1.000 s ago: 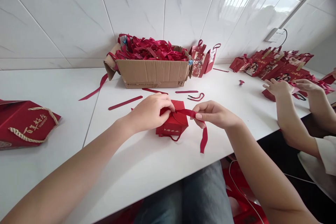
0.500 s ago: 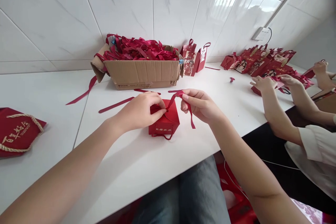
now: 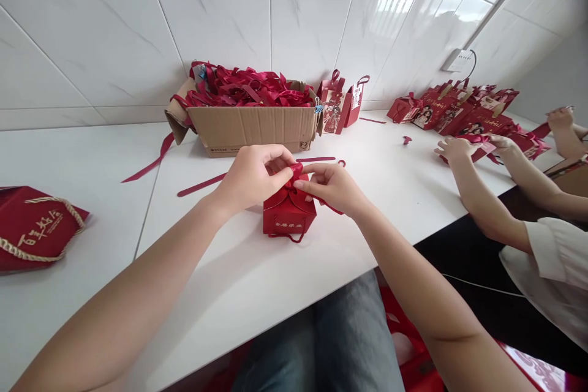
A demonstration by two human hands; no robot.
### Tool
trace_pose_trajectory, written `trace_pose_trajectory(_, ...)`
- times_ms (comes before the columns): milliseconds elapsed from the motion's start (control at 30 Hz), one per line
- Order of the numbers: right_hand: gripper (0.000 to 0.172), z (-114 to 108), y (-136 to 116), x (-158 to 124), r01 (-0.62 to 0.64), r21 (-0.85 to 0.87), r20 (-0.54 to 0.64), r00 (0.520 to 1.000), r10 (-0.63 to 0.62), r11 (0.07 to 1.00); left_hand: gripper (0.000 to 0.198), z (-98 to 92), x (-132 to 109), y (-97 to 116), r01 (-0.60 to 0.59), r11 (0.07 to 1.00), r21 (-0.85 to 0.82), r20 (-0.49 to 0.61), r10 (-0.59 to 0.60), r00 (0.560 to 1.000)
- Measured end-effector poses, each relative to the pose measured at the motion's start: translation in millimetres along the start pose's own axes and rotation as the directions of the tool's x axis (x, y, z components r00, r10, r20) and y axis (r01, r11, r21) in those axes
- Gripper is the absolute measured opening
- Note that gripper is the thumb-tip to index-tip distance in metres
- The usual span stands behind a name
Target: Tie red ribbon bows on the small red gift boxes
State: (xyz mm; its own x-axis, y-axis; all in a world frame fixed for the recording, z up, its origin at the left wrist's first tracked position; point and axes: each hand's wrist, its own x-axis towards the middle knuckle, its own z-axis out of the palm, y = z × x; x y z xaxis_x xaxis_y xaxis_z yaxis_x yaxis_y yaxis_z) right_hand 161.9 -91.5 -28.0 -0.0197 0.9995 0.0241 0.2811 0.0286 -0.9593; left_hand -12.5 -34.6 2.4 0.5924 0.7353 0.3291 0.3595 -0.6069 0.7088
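Note:
A small red gift box (image 3: 289, 218) with gold lettering and a cord handle stands upright on the white table. Over its top, my left hand (image 3: 261, 174) pinches a loop of dark red ribbon (image 3: 297, 169) between thumb and fingertips. My right hand (image 3: 334, 187) is closed on the same ribbon just to the right, its thumb and index finger near the gathered middle. A ribbon tail shows below my right fingers. The exact crossing of the ribbon is partly hidden by my fingertips.
A cardboard box (image 3: 257, 128) heaped with ribbons stands against the tiled wall. Loose ribbon strips (image 3: 202, 185) lie nearby. At left is a red box with rope handles (image 3: 43, 229). Finished-looking red boxes (image 3: 445, 107) stand at right, beside a co-worker's hands (image 3: 457, 150).
My left hand has risen from the box top and now holds a ribbon loop. My right hand has moved left and down, close to the left one, bringing the ribbon over the box.

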Motion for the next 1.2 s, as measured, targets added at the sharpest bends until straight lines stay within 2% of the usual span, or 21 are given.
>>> trace_pose_trajectory(167, 0.03, 11.8, 7.2, 5.8, 0.064, -0.016, -0.058, 0.996, -0.065, 0.998, 0.014, -1.8, 2.2, -3.9, -0.004, 1.0, 0.003, -0.003, 0.004, 1.0)
trace_pose_trajectory(300, 0.025, 15.5, 17.7, 5.5, 0.148, -0.039, -0.175, 0.973, -0.152, 0.988, 0.017, -13.7, 3.7, -5.5, 0.054, 0.992, -0.11, 0.13, -0.039, 0.991)
trace_pose_trajectory(400, 0.023, 19.7, 22.4, 4.9, 0.191, 0.012, -0.201, 0.962, -0.185, 0.981, 0.026, -18.7, 3.6, -4.6, 0.085, 0.987, -0.135, 0.181, -0.06, 0.982)
trace_pose_trajectory(533, 0.021, 25.1, 20.7, 3.5, 0.205, 0.033, -0.224, 0.955, -0.193, 0.978, 0.023, -14.2, 2.5, -4.1, 0.099, 0.993, -0.056, 0.121, -0.092, 0.988)
trace_pose_trajectory(667, 0.02, 25.2, 16.9, 0.8, 0.141, 0.063, -0.212, 0.969, -0.125, 0.988, 0.017, -7.9, 1.8, -4.8, 0.094, 0.995, -0.032, 0.032, -0.093, 0.995)
trace_pose_trajectory(867, 0.023, 20.9, 17.9, 0.9, 0.126, 0.146, -0.15, 0.983, -0.104, 0.981, 0.018, -10.1, 3.0, -4.9, 0.077, 0.997, -0.032, 0.007, -0.077, 0.997)
trace_pose_trajectory(967, 0.023, 18.3, 16.5, 1.9, 0.09, 0.193, -0.079, 0.994, -0.076, 0.977, 0.028, -17.6, 4.3, -10.3, 0.061, 0.994, 0.091, 0.145, -0.074, 0.987)
trace_pose_trajectory(1067, 0.025, 14.2, 13.2, 1.6, 0.015, 0.25, 0.018, 1.0, -0.02, 0.968, 0.033, -24.0, 5.0, -16.2, 0.005, 0.974, 0.225, 0.346, -0.085, 0.934)
trace_pose_trajectory(1133, 0.026, 10.5, 11.1, 0.9, -0.023, 0.265, 0.069, 0.998, 0.005, 0.964, 0.028, -25.4, 5.0, -18.0, -0.012, 0.967, 0.255, 0.397, -0.093, 0.913)
trace_pose_trajectory(1200, 0.027, 6.6, 9.5, 0.1, -0.042, 0.244, 0.103, 0.995, 0.017, 0.969, 0.027, -24.7, 4.9, -18.4, -0.018, 0.971, 0.24, 0.397, -0.081, 0.914)
